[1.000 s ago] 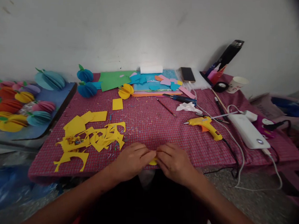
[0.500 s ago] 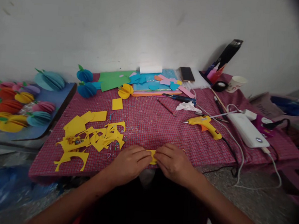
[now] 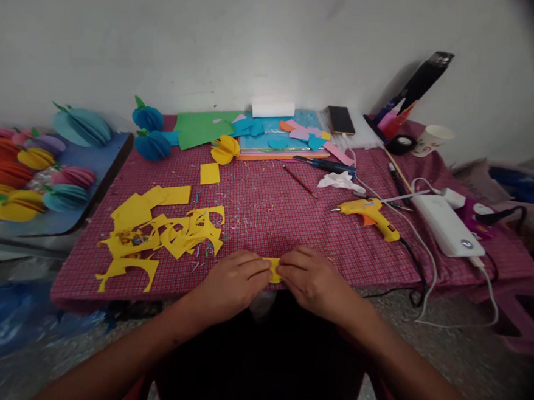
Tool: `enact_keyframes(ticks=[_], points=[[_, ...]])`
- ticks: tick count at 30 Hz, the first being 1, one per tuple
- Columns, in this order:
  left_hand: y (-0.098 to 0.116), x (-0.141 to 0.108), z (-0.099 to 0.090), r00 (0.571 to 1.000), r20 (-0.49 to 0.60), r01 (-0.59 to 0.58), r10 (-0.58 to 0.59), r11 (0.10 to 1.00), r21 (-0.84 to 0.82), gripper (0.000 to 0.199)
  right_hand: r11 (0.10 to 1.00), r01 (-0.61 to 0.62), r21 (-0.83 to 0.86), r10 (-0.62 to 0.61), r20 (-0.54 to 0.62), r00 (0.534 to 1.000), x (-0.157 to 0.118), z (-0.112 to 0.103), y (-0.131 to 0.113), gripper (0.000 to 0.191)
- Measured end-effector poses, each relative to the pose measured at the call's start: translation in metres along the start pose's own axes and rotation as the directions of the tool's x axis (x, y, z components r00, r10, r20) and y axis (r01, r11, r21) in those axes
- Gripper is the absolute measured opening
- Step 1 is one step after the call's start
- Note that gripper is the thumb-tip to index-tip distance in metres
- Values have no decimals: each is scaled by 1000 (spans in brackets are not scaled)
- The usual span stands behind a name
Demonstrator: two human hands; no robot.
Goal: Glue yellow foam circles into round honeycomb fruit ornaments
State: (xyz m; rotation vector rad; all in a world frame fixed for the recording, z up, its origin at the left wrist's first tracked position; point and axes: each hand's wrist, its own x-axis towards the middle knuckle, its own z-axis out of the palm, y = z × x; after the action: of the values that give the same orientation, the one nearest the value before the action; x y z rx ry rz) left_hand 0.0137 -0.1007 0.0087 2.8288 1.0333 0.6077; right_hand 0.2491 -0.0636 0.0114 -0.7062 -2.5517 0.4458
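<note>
At the near edge of the table, my left hand (image 3: 236, 282) and my right hand (image 3: 314, 280) meet over a small piece of yellow paper (image 3: 274, 270). The fingers of both hands are closed on it from either side, and only a narrow strip shows between them; its full shape is hidden. To the left lie yellow paper offcuts (image 3: 180, 235) with curved cut-outs and several flat yellow sheets (image 3: 132, 211). A single yellow square (image 3: 210, 173) rests farther back, near a yellow folded-paper fruit (image 3: 225, 149).
On the right are a yellow glue gun (image 3: 370, 216), a white power bank (image 3: 448, 226) with cables, a paper cup (image 3: 432, 141) and a black bottle (image 3: 424, 83). Coloured papers (image 3: 208, 129), a phone (image 3: 341, 120) and a pencil (image 3: 299, 181) lie behind. Finished paper fruits (image 3: 68, 198) crowd a blue side table.
The camera view has shifted slightly, so the table sits a little higher in the picture. Both hands keep their hold on the yellow paper with little visible movement.
</note>
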Motion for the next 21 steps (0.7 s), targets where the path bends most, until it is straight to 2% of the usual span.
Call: enact_keyframes(ticks=[5,11,21], points=[[1,0,1,999,-44,24,-24,1000,-13,18,999,-28,-24,28,-3,1000,-3,-1,-1,19],[3,0,2,999,-31,34,-34,999,-12,18,999,-14,-32,13,-27,1000,-6,0,-2,21],[6,1,8,994,-98,51,-53,998,-24,17,1000,1,-10,-2,-71,997,-6,5,-1,24]])
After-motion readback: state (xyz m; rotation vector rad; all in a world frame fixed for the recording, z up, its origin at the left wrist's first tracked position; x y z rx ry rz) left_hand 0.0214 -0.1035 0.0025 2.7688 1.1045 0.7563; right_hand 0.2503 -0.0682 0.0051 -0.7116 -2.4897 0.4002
